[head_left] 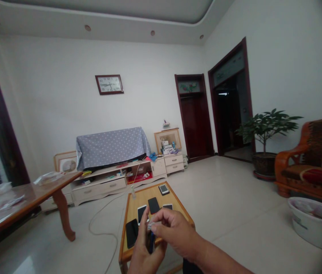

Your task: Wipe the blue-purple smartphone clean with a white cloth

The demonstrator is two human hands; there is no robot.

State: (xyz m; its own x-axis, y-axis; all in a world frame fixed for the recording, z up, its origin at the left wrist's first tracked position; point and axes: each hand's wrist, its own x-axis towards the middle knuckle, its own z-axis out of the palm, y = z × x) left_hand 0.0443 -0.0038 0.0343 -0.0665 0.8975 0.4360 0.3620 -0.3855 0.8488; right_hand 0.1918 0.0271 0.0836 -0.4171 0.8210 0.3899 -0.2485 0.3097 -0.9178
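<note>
The right hand (172, 230) reaches in from the lower right with its fingers curled and pinched on a small pale object (150, 225), too small to make out. The left hand (143, 255) rises from the bottom edge, fingers folded around a dark slim item (151, 242) – possibly a phone, though that cannot be told for sure. Both hands meet just above the near end of a small wooden table (184, 210). On that table lie several phones: a black one (131, 233) at the left, a dark one (153, 205) in the middle, a white one (164, 189) at the far end. A white cable (103, 207) trails over the tiled floor toward the low TV cabinet (112, 182) – well apart from the hands.
</note>
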